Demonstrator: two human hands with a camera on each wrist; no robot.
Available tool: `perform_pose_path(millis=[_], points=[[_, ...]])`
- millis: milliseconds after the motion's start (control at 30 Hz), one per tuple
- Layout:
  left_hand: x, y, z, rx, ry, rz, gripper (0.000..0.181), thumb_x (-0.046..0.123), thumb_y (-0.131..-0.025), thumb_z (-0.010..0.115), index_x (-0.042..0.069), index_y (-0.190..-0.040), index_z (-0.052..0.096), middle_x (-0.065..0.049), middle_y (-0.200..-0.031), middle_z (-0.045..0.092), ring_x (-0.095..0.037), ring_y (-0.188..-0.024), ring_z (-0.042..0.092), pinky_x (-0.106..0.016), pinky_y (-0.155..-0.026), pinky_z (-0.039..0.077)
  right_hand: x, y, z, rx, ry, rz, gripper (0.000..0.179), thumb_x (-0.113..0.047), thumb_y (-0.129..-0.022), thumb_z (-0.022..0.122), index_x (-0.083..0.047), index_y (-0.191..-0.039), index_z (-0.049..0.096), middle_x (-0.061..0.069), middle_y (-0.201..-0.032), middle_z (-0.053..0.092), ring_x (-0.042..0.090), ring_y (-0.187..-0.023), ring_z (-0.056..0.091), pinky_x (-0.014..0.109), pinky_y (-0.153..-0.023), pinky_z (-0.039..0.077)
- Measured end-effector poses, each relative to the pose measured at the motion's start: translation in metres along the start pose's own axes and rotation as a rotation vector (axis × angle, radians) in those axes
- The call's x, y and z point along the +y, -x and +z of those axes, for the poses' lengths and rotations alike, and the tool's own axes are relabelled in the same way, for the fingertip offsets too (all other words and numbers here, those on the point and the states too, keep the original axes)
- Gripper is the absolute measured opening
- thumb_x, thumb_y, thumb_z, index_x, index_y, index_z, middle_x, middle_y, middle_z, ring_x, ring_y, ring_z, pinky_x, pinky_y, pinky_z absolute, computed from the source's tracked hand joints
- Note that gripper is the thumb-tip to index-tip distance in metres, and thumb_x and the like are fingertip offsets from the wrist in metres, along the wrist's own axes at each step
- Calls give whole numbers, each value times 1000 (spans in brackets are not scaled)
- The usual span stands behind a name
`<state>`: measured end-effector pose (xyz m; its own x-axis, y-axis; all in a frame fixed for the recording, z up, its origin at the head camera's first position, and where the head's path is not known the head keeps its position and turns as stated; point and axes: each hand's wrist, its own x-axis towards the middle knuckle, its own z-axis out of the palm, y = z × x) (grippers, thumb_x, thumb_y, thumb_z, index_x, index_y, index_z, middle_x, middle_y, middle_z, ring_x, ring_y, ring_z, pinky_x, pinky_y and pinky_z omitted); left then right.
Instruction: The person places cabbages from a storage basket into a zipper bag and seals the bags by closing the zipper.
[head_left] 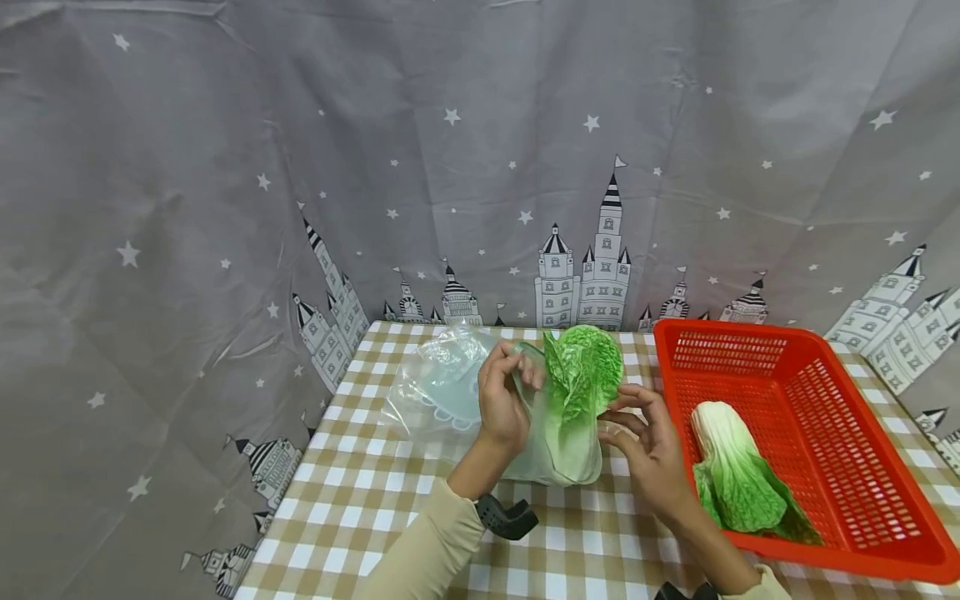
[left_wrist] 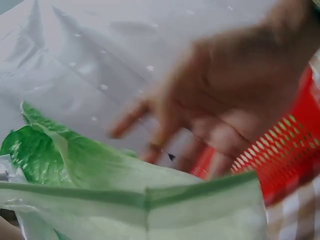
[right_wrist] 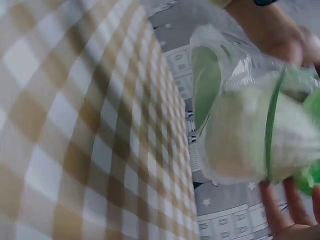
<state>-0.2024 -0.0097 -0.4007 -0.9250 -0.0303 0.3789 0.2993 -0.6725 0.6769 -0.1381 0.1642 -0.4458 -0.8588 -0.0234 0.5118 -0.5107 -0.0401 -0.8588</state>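
Head view: two bare hands at work above a counter (head_left: pixel 341 508) spread with brown-and-white checked cloth. Between them, a leafy green cabbage with a white base (head_left: pixel 583 375). Base sits inside a translucent plastic bag with a green edge (head_left: pixel 534 458); crinkled leaves stick out past its mouth.

Left hand (head_left: pixel 504 404): just left of the cabbage, fingers curled; grip narrow, apparently holding the bag's edge. Right hand (head_left: pixel 654 454): just right of the cabbage, fingertips at the bag's side; grip loose, fingers spread in the left wrist view, though blurred.

Main relation: the cabbage lies right of the left grip, left of the right grip. Long axis runs near to far, base near, leaves far, passing through the bag's mouth. Neither hand plainly nearer. Whether the bag's bottom touches the cloth, cannot tell.

Far left: crinkled clear plastic with a pale blue scalloped patch (head_left: pixel 453 392). Right: red mesh plastic basket (head_left: pixel 847 458) holding a second green-and-white cabbage (head_left: pixel 738 475), base far, leaves near. Behind all, a grey curtain printed with stars and castles (head_left: pixel 450 192).
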Motion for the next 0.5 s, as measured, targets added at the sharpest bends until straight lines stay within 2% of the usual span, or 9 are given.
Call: perform_pose_path(millis=[67,133,233,300,400,500], points=[[4,-2,1,20,46,-11,22,3,-93,28,11,-75,38,-1,-65,39,-12,-55,41,-22,-55,38,1,0,-2,72,-155,42,45,25,-88,42,15,-131,30,27,-116,40,29,-103,62,39,-78,56],[7,-2,2,20,101,-22,22,4,-94,26,11,-76,37,0,-65,38,-12,-55,40,-22,-55,37,1,0,-2,137,-217,123,46,24,-88,44,16,-131,29,25,-118,41,27,-102,64,40,-78,56],[8,-2,5,11,206,-46,23,5,-95,23,11,-77,36,1,-64,37,-12,-55,38,-21,-56,35,1,2,0,195,-211,318,50,16,-89,53,12,-136,37,16,-121,50,19,-100,66,36,-80,55],[8,0,7,9,272,-61,23,4,-95,21,11,-78,35,1,-64,36,-12,-55,36,-21,-57,34,1,3,4,196,-180,446,46,9,-90,60,16,-133,45,11,-115,60,15,-95,67,32,-81,55],[5,3,7,21,339,-72,25,3,-95,20,11,-77,36,1,-62,36,-13,-56,36,-22,-59,34,1,5,10,177,-142,576,27,5,-88,64,19,-111,62,8,-92,69,12,-83,67,29,-79,55],[3,7,6,22,347,-67,27,2,-94,19,12,-76,36,1,-62,36,-13,-56,36,-22,-60,34,1,6,15,161,-133,633,8,8,-84,63,12,-87,70,5,-76,67,12,-73,64,28,-75,55]])
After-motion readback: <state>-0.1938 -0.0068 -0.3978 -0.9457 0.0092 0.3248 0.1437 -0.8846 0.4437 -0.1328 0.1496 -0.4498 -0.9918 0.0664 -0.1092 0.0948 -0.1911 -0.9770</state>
